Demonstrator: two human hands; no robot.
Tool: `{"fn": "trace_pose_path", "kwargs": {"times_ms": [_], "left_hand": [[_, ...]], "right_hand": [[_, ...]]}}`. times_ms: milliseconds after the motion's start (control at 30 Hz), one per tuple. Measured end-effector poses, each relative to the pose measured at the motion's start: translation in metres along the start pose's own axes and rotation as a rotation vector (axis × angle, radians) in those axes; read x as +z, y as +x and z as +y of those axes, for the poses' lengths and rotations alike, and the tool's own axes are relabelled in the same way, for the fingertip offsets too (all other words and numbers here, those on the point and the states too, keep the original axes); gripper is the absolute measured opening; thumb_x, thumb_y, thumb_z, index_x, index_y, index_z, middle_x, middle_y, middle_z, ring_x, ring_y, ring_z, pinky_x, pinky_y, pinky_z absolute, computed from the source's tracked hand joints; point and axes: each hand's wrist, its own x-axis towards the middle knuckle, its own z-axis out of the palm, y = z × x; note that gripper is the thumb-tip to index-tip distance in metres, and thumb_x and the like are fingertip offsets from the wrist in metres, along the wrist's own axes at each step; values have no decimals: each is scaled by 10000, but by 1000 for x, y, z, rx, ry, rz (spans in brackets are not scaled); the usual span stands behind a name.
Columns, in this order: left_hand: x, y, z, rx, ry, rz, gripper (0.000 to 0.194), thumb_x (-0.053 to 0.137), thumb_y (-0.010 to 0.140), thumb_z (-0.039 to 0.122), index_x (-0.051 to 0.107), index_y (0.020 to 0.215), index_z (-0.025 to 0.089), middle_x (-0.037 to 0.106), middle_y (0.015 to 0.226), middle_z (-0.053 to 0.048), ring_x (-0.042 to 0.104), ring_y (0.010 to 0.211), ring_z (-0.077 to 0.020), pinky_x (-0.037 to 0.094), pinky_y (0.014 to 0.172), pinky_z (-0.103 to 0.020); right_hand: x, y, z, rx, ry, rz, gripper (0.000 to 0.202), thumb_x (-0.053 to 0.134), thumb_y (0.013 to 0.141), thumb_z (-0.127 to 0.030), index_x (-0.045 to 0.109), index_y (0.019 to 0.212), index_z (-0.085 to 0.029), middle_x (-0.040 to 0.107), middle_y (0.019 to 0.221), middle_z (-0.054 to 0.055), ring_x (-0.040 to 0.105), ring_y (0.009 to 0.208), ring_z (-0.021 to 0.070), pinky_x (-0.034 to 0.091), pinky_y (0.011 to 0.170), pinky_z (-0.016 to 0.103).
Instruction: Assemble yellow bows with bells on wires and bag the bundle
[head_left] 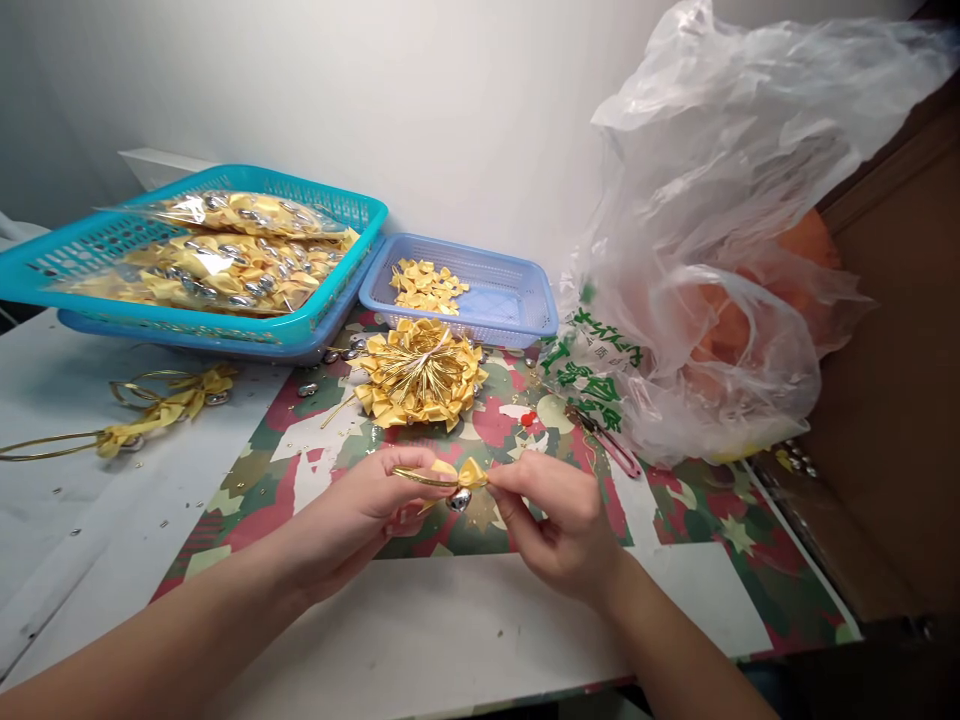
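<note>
My left hand (390,495) pinches a gold cord loop (424,478) between thumb and fingers. A yellow ribbon bow (472,472) sits at the loop's right end, with a silver bell (459,499) hanging just under it. The thumb and forefinger of my right hand (551,500) are closed on the right tip of the bow. Behind my hands lies a round bundle of yellow bows (420,375) with gold cords gathered at its centre.
A teal basket (300,325) holds bagged bows and bells at the left. Loose bows lie in a blue basket (517,325). Finished-looking bows (161,415) rest on the left. Scissors (611,447) lie beside a plastic bag (712,300) at the right.
</note>
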Motion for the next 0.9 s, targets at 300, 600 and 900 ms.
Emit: {"fn": "trace_pose_path", "kwargs": {"times_ms": [300,600,900], "left_hand": [[0,1,-4,20,-28,-32,404,778,614,378,430,521,194,338,535,71,221,511,-89,214,473,-244],[-2,2,-13,35,-59,-92,439,716,682,365,335,525,214,255,517,80,167,517,-99,249,490,-245],[5,3,-11,2,-93,-108,494,744,686,403,345,480,196,236,487,82,143,504,-93,164,482,-252]], "right_hand": [[4,-1,0,68,41,31,188,463,875,-75,597,805,-187,527,598,-14,415,530,100,366,504,228],[8,-1,-1,141,105,65,160,496,861,-80,581,771,-181,506,577,-35,432,513,82,361,488,207],[19,-5,-3,288,231,97,141,517,863,-129,590,752,-176,542,584,-32,458,494,71,360,467,194]]}}
